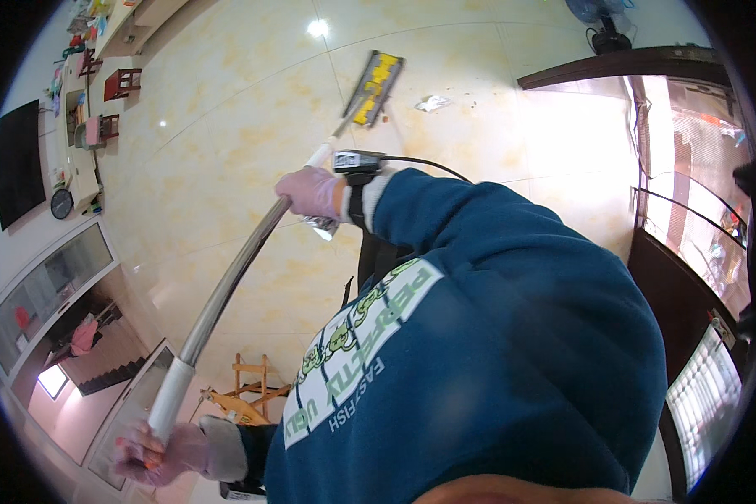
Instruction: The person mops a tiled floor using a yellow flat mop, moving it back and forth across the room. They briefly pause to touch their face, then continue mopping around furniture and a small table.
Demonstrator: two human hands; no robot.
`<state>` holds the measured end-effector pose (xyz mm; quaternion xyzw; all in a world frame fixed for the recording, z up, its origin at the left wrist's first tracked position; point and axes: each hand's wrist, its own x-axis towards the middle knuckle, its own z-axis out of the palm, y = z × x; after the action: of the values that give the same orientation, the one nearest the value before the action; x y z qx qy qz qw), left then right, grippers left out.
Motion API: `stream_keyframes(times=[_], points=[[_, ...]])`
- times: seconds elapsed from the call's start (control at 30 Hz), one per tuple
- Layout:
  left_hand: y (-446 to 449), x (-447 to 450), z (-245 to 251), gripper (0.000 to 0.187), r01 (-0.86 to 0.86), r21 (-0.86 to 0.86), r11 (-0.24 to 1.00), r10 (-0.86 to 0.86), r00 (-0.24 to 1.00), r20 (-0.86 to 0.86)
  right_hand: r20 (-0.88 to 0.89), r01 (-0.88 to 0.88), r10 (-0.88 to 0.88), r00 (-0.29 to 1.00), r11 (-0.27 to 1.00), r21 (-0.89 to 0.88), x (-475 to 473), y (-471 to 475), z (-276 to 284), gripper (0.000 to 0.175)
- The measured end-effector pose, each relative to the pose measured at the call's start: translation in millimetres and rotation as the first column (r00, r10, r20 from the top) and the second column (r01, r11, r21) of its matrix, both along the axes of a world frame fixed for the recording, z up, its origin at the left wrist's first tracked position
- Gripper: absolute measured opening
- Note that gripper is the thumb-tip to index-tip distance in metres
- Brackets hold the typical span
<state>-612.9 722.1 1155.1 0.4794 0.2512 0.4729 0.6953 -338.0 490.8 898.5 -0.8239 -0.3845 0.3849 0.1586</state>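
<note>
A flat mop runs diagonally across the view, with a metal pole [236, 293] and a yellow-and-grey head [375, 88] lying on the tiled floor. My left hand [164, 452], in a thin pink glove, grips the white sleeve at the upper end of the pole. Farther down, my gloved right hand [310, 191] is wrapped around the pole near a white joint. Right of the mop head lies a crumpled silvery wrapper [433, 103], apart from it, with small crumbs nearby. Another shiny silvery piece [322, 227] shows just below my right hand; whether it touches the hand I cannot tell.
A wooden folding chair [249, 387] stands near my left forearm. Red stools [123, 84] line the far left side. A dark wooden edge [624, 65] and a fan [610, 39] are at upper right. A black cable [425, 162] trails from a device [358, 161] on my right wrist.
</note>
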Motion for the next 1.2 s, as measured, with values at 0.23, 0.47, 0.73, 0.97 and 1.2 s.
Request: stream_keyframes(times=[0.23,0.47,0.73,0.97,1.2], points=[[-16,10,-22,0.037,0.147,0.080,0.986,-0.153,0.986,0.070,0.014,-0.006,0.006,1.000,0.999,-0.036,32,-67,22,0.013],[-60,100,-38,0.042,0.140,-0.109,0.984,-0.126,0.984,0.126,0.054,0.035,-0.025,0.998,0.980,-0.196,84,-149,29,0.018],[-85,100,-35,0.039,0.360,0.113,0.926,-0.375,0.910,0.177,0.114,0.148,-0.115,0.987,0.928,-0.342,82,-165,50,0.017],[-110,0,57,0.034,-0.025,0.213,0.977,0.043,0.996,-0.076,-0.131,-0.179,0.160,0.978,0.972,-0.150,37,-130,92,0.013],[-121,-93,103,0.028,-0.406,0.347,0.845,0.519,0.778,-0.354,-0.373,-0.573,0.534,0.759,0.820,0.009,-91,7,22,0.017]])
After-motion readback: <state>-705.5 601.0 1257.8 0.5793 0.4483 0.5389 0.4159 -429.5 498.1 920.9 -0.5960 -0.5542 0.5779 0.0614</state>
